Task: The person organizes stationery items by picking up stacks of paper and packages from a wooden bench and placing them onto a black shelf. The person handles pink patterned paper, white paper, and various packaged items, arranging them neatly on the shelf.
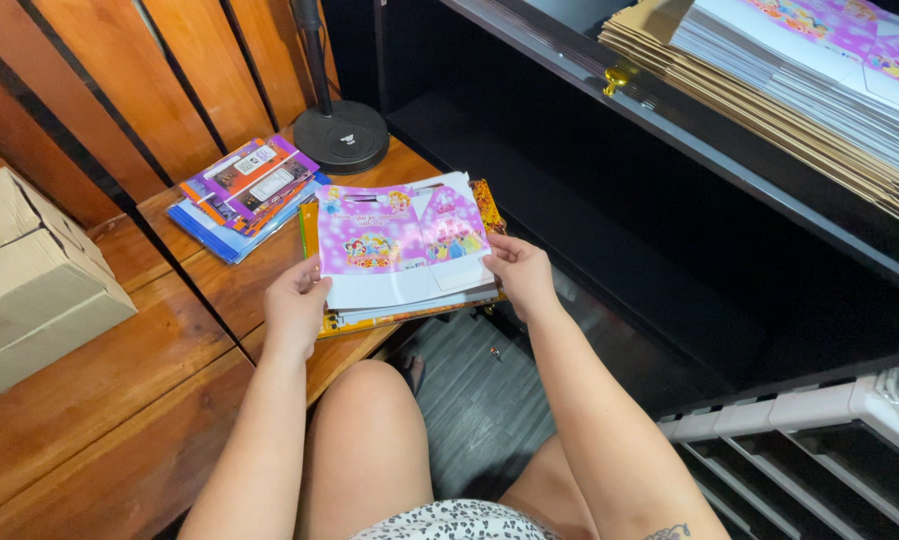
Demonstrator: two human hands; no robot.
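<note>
Pink flat cardboard sheet (402, 243) atop a stack of sheets (410, 312) at tabletop (220, 285) centre. Left hand (295, 305) pinching its 9 o'clock edge, right hand (520, 272) its 3 o'clock edge. Probably light, thin, bendable, slick; best held by opposite edges.

We see a bright, even light from above on the wooden desk (220, 290) with soft shadows, a deep gloom inside the black shelf (610, 200), sharp focus throughout, and slight wide-angle bending at the edges.
</note>
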